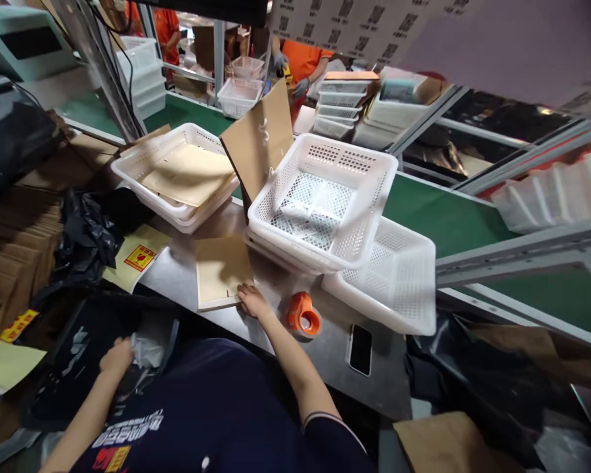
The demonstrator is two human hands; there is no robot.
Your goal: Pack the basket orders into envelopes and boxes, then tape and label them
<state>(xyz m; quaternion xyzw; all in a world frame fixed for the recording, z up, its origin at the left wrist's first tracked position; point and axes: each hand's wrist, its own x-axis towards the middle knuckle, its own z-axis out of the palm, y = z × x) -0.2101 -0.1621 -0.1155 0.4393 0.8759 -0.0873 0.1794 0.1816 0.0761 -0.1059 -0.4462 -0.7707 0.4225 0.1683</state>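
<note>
Brown, flat cardboard piece (222,276) lies on the grey metal surface (332,328), white-edged side facing the person; nearly square, long axis seemingly pointing away from them. Right hand (252,300) rests at its near right corner, probably to steady it; fingers close together, can't tell pinch or press. Left hand (117,357) curls beside crumpled clear plastic (149,349) over a black plastic bin (173,338), grip unclear

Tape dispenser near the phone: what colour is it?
The tape dispenser is orange, showing best in the head view.
</note>
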